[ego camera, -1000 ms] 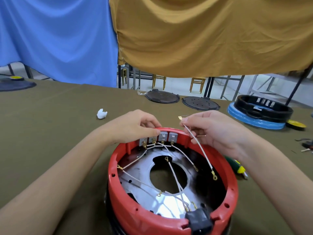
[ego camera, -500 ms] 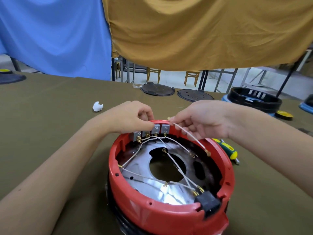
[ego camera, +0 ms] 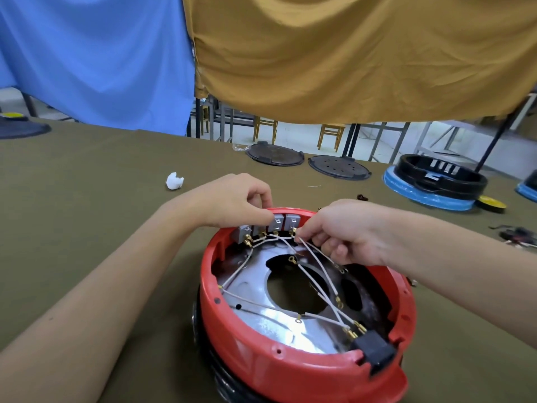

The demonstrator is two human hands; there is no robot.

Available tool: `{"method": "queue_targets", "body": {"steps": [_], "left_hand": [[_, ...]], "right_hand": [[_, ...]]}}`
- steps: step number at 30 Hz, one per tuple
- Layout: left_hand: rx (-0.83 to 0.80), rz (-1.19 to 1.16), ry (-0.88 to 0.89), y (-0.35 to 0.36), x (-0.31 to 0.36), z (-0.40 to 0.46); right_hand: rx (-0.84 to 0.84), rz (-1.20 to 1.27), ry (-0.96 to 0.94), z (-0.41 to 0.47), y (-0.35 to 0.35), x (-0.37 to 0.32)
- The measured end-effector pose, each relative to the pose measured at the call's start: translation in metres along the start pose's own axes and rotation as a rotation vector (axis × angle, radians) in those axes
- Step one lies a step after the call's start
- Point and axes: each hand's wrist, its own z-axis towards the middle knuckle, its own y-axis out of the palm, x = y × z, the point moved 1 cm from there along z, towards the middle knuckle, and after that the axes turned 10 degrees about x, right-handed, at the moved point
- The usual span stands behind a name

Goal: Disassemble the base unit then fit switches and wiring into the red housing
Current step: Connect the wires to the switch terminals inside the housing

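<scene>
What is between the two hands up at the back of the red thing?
In the head view, two grey switches set in the red housing's rim sit between the left hand and the right hand.

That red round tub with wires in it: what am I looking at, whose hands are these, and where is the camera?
No robot here: a person wears a camera on the head, looking down at their own hands. The red housing sits on an olive-covered table. The left hand holds the grey switches at the far rim; the right hand pinches a white wire. A crumpled white scrap and black round covers lie further back.
</scene>
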Motion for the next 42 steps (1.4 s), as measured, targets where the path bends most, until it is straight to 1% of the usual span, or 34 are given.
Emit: {"method": "queue_targets", "body": {"steps": [15,24,34,42], "left_hand": [[-0.008,-0.011,0.003,0.000,0.000,-0.001],[-0.007,-0.011,0.006,0.001,0.000,0.000],[-0.007,-0.020,0.017,0.001,-0.002,0.001],[-0.035,-0.077,0.034,0.000,-0.002,0.000]], "right_hand": [[0.001,0.035,-0.007,0.004,0.003,0.001],[0.035,0.057,-0.015,0.008,0.006,0.004],[0.115,0.111,-0.059,0.008,0.014,0.007],[0.232,0.150,-0.087,0.009,0.020,0.011]]}}
